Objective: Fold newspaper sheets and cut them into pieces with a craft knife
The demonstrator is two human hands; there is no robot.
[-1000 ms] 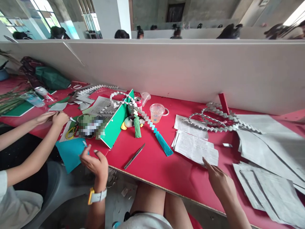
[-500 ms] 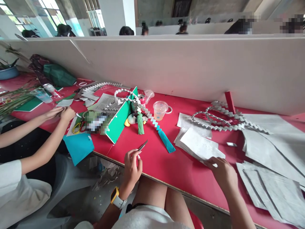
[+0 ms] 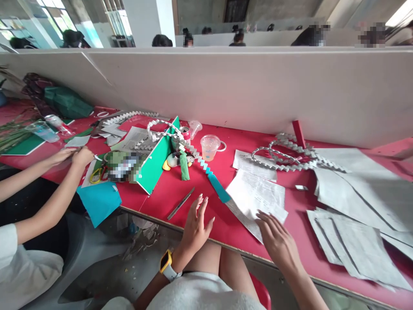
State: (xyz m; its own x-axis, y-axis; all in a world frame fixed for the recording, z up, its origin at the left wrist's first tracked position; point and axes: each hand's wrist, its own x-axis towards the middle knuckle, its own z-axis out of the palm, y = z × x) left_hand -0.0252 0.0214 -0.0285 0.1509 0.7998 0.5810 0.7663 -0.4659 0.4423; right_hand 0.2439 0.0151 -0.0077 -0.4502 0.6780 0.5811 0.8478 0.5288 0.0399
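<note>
Two hands are hovering open over the red tabletop [image 3: 193, 189]. Right hand [image 3: 277, 237] fingertips are touching the printed sheet [image 3: 258, 198]; left hand [image 3: 195, 224] is spreading beside the craft knife [image 3: 181, 203].

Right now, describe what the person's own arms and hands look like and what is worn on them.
Both forearms are bare, with no sleeves or gloves in view. The left hand has a smartwatch on the wrist, with a yellow case, dark screen and white strap. The right hand wears nothing: no watch, ring or band shows. The fingers are slim with plain, fairly long nails.
</note>
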